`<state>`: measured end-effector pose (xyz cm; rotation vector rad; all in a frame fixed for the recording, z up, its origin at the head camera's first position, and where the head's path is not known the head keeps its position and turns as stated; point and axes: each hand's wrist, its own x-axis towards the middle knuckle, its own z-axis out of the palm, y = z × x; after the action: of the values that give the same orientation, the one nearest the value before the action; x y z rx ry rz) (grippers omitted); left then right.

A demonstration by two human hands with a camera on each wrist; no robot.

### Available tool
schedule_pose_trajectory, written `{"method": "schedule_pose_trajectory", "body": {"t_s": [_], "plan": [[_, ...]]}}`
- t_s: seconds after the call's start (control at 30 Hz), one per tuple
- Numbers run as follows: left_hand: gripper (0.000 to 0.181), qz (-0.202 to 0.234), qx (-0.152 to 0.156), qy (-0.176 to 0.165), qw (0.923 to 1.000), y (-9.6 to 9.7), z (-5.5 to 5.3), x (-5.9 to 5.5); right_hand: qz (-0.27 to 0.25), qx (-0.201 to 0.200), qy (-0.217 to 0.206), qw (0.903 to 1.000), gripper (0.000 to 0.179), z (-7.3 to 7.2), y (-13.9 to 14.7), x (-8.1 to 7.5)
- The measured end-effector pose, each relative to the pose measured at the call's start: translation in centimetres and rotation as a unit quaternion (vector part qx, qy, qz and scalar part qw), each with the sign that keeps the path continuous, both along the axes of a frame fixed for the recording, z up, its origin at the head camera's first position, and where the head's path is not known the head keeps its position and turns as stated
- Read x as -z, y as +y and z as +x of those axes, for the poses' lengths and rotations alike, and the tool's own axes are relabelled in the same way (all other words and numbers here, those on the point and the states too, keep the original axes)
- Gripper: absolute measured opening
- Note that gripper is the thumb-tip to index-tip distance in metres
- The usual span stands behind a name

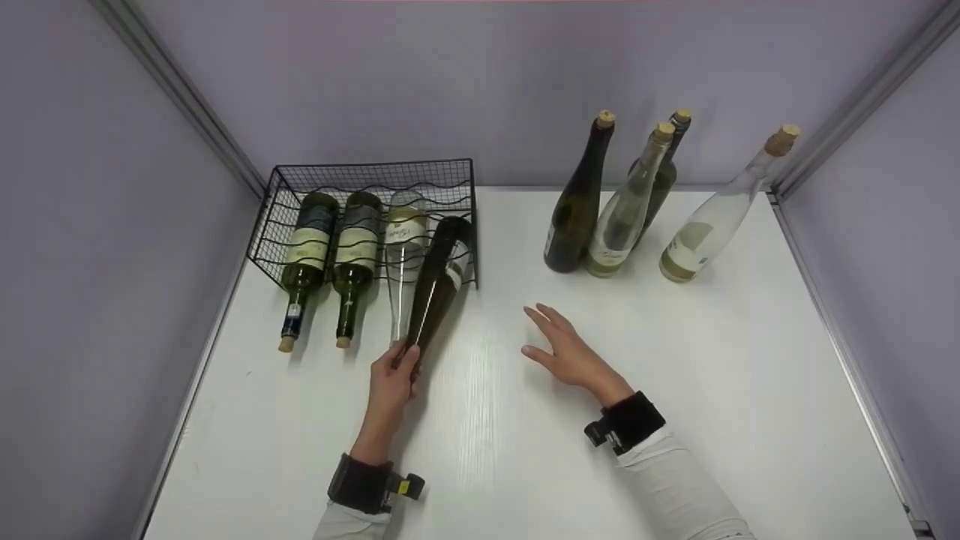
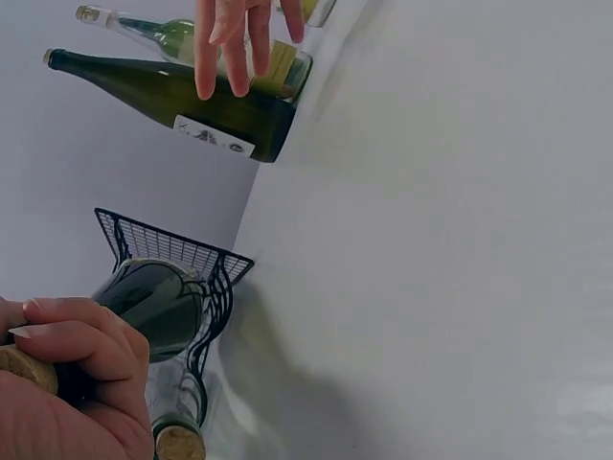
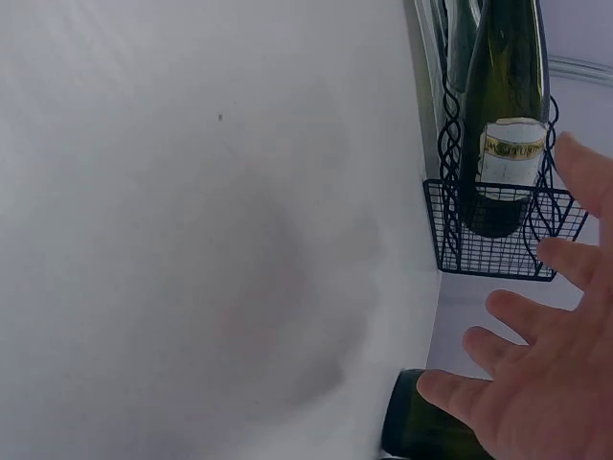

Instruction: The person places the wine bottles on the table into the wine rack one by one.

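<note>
My left hand point(image 1: 391, 381) grips the neck of a dark wine bottle point(image 1: 436, 285), its cork point(image 2: 27, 368) showing beside the fingers in the left wrist view. That bottle slants, its base within the right end of a black wire wine rack point(image 1: 375, 163). Left of it in the rack lie a clear bottle point(image 1: 406, 232) and two green bottles point(image 1: 307, 247) point(image 1: 357, 247), necks toward me. My right hand point(image 1: 577, 360) hovers over the table with fingers spread, holding nothing; in the right wrist view its fingers point(image 3: 522, 311) overlap the rack's side.
At the back right stand several corked bottles: a dark one point(image 1: 576, 210), a clear one point(image 1: 622, 217), a green one point(image 1: 664, 180) partly hidden behind it, and another clear one point(image 1: 709, 229) farther right. Walls enclose the white table point(image 1: 487, 450) at the back and sides.
</note>
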<state>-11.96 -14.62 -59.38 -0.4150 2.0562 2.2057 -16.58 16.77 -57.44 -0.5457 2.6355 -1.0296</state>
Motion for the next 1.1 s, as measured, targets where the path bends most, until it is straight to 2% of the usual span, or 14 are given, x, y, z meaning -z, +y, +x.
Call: {"method": "schedule_pose_trajectory", "body": {"t_s": [0.23,0.43,0.5,0.63,0.87,1.1], "plan": [[0.05,0.005,-0.019,-0.009,0.9998,1.4,-0.7,0.2,-0.002,-0.014,0.003,0.9999,0.068,0.0,-1.2,0.2],[0.049,0.005,-0.015,0.007,0.9998,2.5,-1.3,0.4,-0.003,-0.023,-0.005,0.9997,0.068,0.0,-2.0,0.1],[0.049,0.003,-0.022,0.016,0.9996,2.9,-1.5,0.6,-0.004,-0.028,-0.007,0.9996,0.068,0.1,-2.2,0.1],[0.048,-0.016,-0.038,0.02,0.999,3.6,-2.0,0.9,-0.003,-0.035,-0.004,0.9994,0.068,0.2,-2.7,0.2],[0.053,-0.052,-0.068,0.007,0.9963,4.2,-3.0,1.4,-0.003,-0.049,0.006,0.9988,0.067,0.5,-3.5,0.8],[0.045,-0.025,-0.062,0.053,0.9963,4.9,-4.3,1.8,-0.002,-0.059,0.005,0.9983,0.067,0.7,-4.1,1.3]]}}
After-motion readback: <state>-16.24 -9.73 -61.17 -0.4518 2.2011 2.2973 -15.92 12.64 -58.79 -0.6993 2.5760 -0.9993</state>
